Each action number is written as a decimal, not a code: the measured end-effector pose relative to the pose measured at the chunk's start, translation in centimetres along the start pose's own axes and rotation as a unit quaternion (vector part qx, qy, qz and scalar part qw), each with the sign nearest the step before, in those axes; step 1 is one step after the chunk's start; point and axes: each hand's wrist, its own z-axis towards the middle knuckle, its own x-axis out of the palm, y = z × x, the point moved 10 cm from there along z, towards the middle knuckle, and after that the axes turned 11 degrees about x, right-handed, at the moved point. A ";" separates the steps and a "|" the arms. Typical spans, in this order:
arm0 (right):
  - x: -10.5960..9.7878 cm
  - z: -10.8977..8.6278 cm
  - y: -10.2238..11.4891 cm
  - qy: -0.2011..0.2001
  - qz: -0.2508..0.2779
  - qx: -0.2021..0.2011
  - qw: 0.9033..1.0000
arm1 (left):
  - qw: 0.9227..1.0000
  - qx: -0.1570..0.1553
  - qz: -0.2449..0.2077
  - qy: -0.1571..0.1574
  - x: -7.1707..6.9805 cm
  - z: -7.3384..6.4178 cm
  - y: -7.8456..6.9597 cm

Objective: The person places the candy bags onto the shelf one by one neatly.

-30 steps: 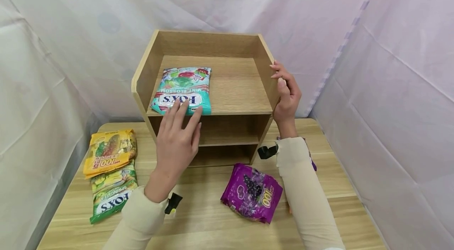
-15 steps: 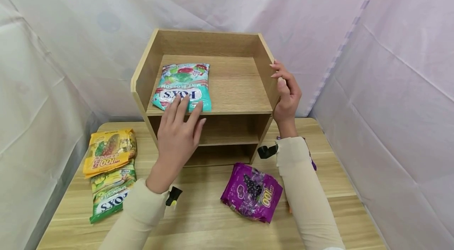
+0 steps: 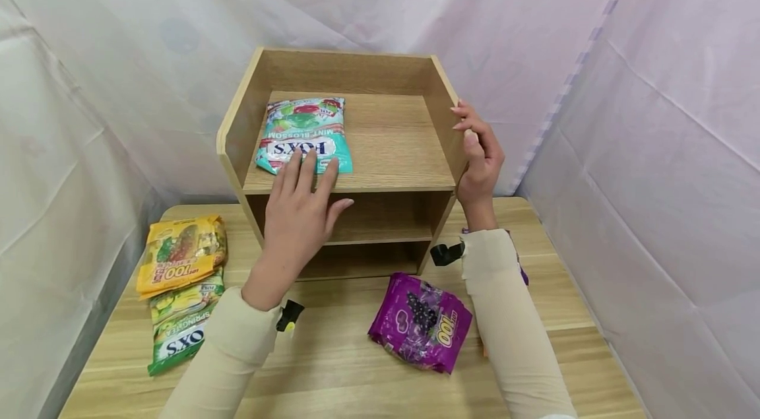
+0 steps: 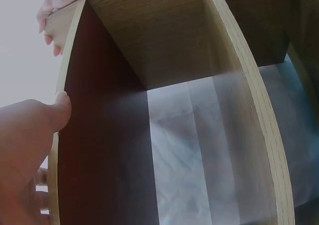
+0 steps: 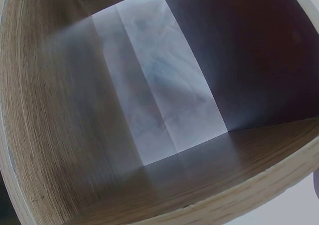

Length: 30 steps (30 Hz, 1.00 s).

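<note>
One three-level wooden shelf (image 3: 392, 135) on one table (image 3: 356, 366). Top level, left side: one teal bag (image 3: 303, 121). Two hands: left hand (image 3: 297, 218) spread, straight fingers resting on the bag's near end; right hand (image 3: 479, 158) curled over the right side panel. At left, one yellow bag (image 3: 181, 251) overlapping one green bag (image 3: 178, 330); in front, one purple bag (image 3: 420, 323). Beside right sleeve (image 3: 513, 320), purple edge (image 3: 524, 275), orange edge (image 3: 484, 348); count unclear.

- Teal bag (image 3: 305, 122) touched by the left hand (image 3: 297, 216): "FOX'S" and "MINT BLOSSOM", upside down.
- Yellow bag (image 3: 184, 251) left of that hand: "LOT 100", upside down.
- Green bag (image 3: 178, 333), partly behind the left sleeve (image 3: 237, 333): "SPRING TEA" and "OX'S", first letter covered.
- Purple bag (image 3: 418, 323), nearer than the right hand (image 3: 479, 165): "LOT 100", slanted.
</note>
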 end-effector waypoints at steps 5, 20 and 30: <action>0.0 0.0 0.0 0.000 -0.002 0.000 1.000 | 1.000 0.004 -0.002 0.000 0.0 0.4 0.4; -0.3 0.2 0.0 -0.005 0.001 -0.006 1.000 | 1.000 -0.001 -0.002 0.020 0.9 1.4 1.2; -0.3 0.0 -0.1 -0.005 -0.003 -0.001 1.000 | 1.000 -0.011 -0.004 0.011 0.9 1.4 1.2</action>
